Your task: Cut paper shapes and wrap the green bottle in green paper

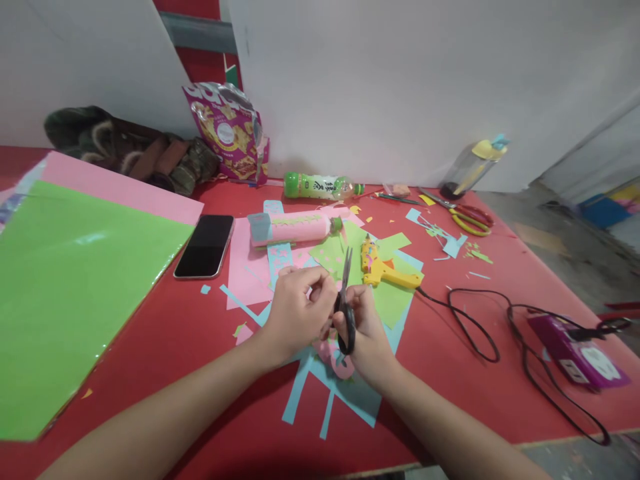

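Note:
My right hand (369,330) is closed on a pair of scissors (347,270) with black handles; the blades point up and away from me. Right beside it, my left hand (300,310) has its fingers curled into a pinch near the scissors, and whatever they hold is hidden. Below both hands, a curled pink paper piece (343,368) lies over blue paper (360,397) with cut strips. Beyond my hands rests a bottle wrapped in pink paper (295,227), on its side. A yellow glue gun (387,272) lies on green paper (393,303) to the right.
On the red table (200,413), a phone (206,245) and green sheets (90,293) lie left. At the back are a snack bag (227,133), a green-labelled bottle (320,187) and larger scissors (467,217). The glue gun's black cord (480,333) runs right towards a purple box (575,353).

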A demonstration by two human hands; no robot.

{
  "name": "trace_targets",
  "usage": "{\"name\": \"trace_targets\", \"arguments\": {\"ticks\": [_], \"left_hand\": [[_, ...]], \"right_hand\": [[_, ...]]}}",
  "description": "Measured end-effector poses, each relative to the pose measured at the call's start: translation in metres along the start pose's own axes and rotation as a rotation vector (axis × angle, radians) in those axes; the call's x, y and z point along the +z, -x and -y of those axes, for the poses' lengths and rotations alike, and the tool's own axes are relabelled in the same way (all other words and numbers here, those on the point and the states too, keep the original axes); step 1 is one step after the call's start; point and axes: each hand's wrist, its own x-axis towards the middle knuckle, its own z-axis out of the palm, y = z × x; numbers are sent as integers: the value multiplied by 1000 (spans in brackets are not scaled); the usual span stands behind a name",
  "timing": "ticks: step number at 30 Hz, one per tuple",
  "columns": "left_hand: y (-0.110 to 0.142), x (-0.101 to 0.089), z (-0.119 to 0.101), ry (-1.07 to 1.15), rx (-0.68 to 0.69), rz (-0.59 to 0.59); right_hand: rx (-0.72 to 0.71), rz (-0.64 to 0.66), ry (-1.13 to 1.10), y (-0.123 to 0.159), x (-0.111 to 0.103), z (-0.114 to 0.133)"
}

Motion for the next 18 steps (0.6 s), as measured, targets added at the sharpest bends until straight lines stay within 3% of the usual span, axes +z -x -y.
{"name": "trace_targets", "arguments": {"ticks": [5, 9, 18], "left_hand": [[0, 1, 2, 105, -2, 108], [-2, 4, 5, 63, -45, 202], [-3, 8, 14, 6, -42, 366]], "right_hand": [[-53, -105, -75, -7, -7, 4], [-105, -207, -96, -14, -13, 4], [-146, -263, -73, -20, -19, 4]]}}
